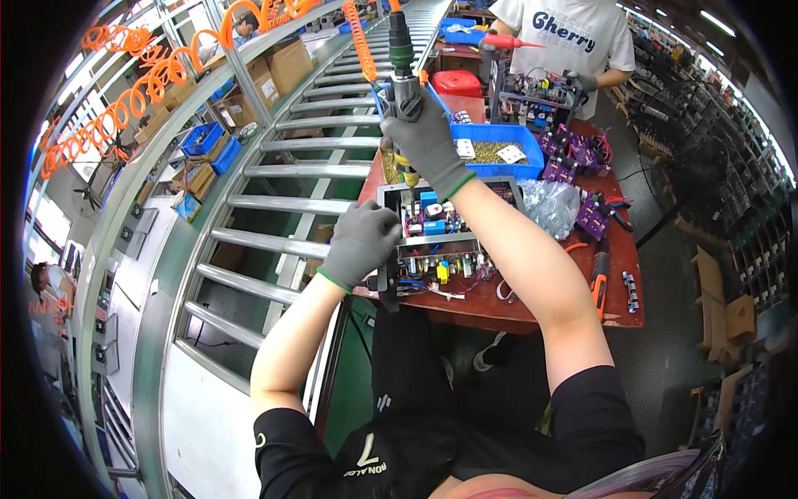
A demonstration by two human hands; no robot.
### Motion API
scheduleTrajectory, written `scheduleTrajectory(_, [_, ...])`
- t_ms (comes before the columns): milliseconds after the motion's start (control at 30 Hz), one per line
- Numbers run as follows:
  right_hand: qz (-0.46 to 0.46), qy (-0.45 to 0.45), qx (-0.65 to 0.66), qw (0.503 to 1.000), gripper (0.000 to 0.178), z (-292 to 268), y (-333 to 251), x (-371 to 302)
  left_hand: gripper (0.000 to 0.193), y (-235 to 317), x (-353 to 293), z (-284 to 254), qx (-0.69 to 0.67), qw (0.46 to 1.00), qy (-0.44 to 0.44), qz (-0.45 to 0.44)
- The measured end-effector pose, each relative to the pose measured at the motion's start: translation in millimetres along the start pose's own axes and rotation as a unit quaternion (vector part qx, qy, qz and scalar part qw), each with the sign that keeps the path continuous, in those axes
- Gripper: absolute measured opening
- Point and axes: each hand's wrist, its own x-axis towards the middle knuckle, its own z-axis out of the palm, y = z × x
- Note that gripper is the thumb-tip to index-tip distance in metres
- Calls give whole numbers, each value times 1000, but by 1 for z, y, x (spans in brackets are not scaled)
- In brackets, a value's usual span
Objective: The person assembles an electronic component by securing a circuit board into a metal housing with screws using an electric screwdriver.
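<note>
My right hand (428, 141), in a grey glove, is wrapped round an upright power screwdriver (401, 51) hung from above beside an orange coiled hose. Its lower end points down into an open metal chassis (440, 239) on the red table. Circuit boards, a blue component (434, 228) and coloured wires fill the chassis. My left hand (362, 237), also gloved, has its fingers curled over the left side of the chassis; its fingertips are partly hidden. The exact spot where the screwdriver's tip lands is hard to make out.
Behind the chassis stands a blue bin (499, 172) of brass-coloured screws. A clear plastic bag (550, 208), purple-cased parts (592, 218) and an orange-black tool (599, 283) lie right. A roller conveyor (283, 201) runs left. Across the table, a co-worker holds a red screwdriver (511, 41).
</note>
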Motion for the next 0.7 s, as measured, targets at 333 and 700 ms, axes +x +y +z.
scheduleTrajectory(333, [35,-22,30,999,28,-3,-2,0,19,-16,15,17,-83,994,-68,-37])
scheduleTrajectory(700, [20,-31,29,999,29,-6,-1,0,18,-21,22,23,-94,992,-59,66])
